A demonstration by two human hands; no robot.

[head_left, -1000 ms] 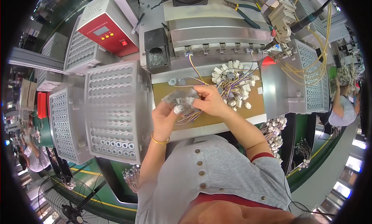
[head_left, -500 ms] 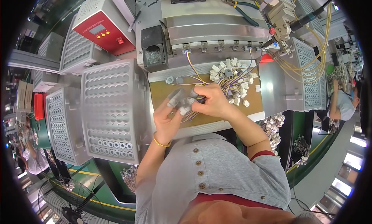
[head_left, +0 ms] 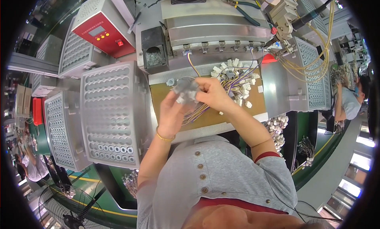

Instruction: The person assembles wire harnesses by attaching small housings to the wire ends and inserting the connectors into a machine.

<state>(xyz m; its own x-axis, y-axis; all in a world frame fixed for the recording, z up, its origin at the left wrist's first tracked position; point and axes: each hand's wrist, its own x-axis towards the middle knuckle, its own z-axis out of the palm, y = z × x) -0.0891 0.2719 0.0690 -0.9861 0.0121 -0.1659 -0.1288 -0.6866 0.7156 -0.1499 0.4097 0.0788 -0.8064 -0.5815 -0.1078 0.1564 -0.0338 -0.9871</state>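
Over the left part of the brown work mat (head_left: 158, 96), my two hands are close together around a blurred grey part (head_left: 186, 88) with a whitish bit below it. My left hand (head_left: 171, 114) holds it from below, fingers and thumb closed around it. My right hand (head_left: 213, 93) pinches at its right side; motion smears the detail. Purple, yellow and white wires (head_left: 198, 113) pass beneath my hands. Beyond my right hand lies a heap of white connectors (head_left: 245, 86) on wires. A small grey round part (head_left: 170, 82) rests on the mat near my left fingertips.
A metal fixture (head_left: 217, 33) with clamps stands behind the mat, some wires plugged into it. Pliers (head_left: 247, 13) lie on top. To the left are a dark open box (head_left: 154, 47), a grey tray (head_left: 109, 110) of ring-shaped parts and a red-fronted device (head_left: 103, 35). Yellow tubing (head_left: 328, 51) hangs right.
Both hands have moved slightly up and stay together on the grey part, which is more blurred now. The view has shifted a little.
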